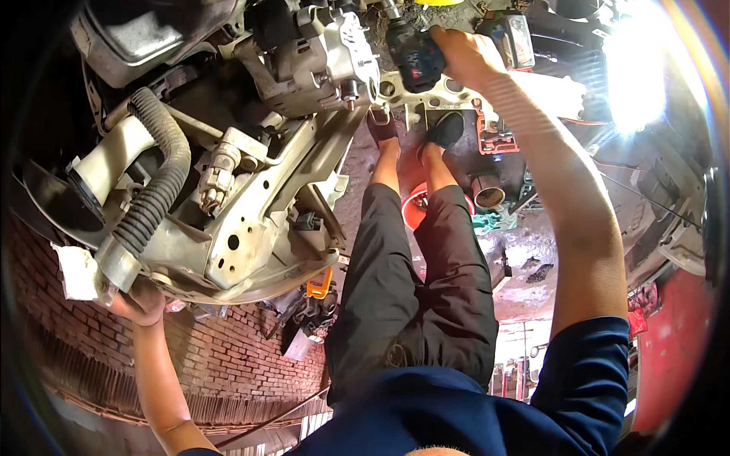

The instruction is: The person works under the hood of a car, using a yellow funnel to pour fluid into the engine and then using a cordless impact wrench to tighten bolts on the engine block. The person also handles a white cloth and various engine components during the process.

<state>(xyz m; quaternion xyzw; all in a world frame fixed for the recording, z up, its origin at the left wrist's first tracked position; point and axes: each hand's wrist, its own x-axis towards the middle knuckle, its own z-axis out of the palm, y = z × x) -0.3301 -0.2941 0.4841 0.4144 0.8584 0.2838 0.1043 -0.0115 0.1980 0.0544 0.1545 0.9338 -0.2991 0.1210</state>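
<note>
At the top, my right hand (468, 57) is wrapped round the handle of a dark blue cordless impact wrench (414, 61). The tool's nose points away from me, beside a silver cast-metal unit with studs (334, 61). My left hand (141, 304) is low at the left, against the underside of the grey end of a ribbed hose (163, 167). Its fingers are mostly hidden there. Next to it is a pale, block-like piece (76, 272). The hose lies over a vehicle's bare metal frame (251, 220).
A bright work lamp (635, 76) glares at the upper right. On the floor are a red basin (414, 207), a metal cylinder (487, 192) and an orange tool case (494, 133). An orange object (319, 283) lies below the frame, near a brick surface (228, 342).
</note>
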